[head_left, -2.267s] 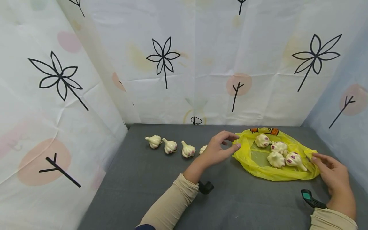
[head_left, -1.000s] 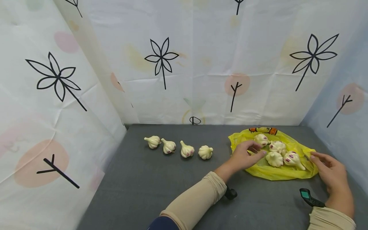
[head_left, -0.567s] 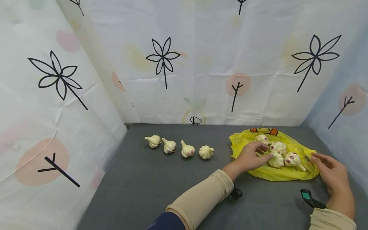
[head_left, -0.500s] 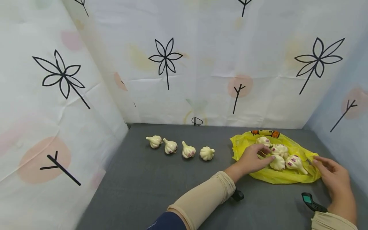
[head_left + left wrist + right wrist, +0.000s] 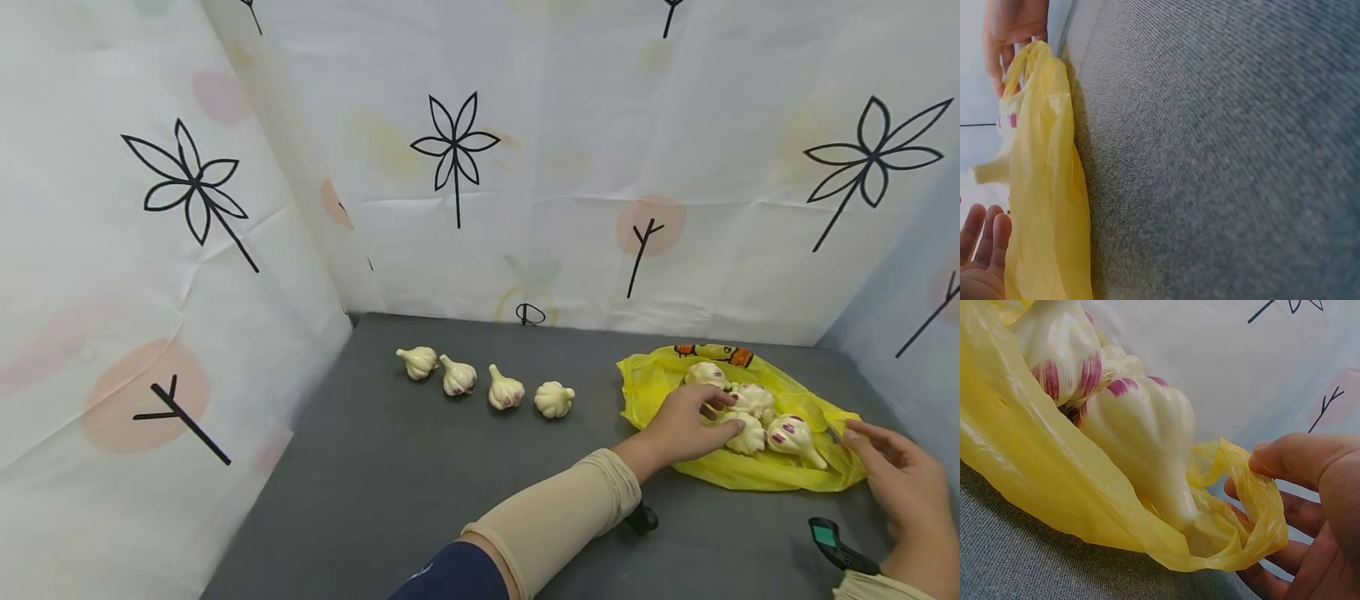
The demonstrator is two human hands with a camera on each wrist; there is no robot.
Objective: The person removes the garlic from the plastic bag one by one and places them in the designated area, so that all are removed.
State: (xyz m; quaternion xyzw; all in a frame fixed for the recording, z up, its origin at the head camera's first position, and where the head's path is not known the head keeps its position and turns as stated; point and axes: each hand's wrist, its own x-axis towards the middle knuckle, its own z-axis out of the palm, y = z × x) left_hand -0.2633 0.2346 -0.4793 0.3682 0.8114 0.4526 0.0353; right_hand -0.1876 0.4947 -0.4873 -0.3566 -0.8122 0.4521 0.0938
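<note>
Four garlic bulbs (image 5: 752, 400) lie clustered inside the yellow bag (image 5: 750, 478), toward the right of the grey table (image 5: 390, 500). The near-left bulb (image 5: 750, 437) is right at the thumb tip of the left hand (image 5: 686, 425), on that hand's right, and this is plainly the nearer hand. In the head view the thumb overlaps the bulb's left side; whether it touches, I cannot tell. The left fingers are loosely bent, parted from the thumb, with nothing seen gripped. That bulb's long axis is hard to read, as its neck does not show clearly. Beside it, the purple-striped bulb (image 5: 791, 435) lies on its side, neck toward the near right and the right hand (image 5: 911, 479), which pinches the bag's rim between thumb and fingers. Four loose bulbs (image 5: 506, 390) form a row to the left.

Compared with the first frame, the left hand has moved from the bag's left edge in to the bulbs, uncovering the rightmost loose one, while the right hand keeps to the same side of the bag
</note>
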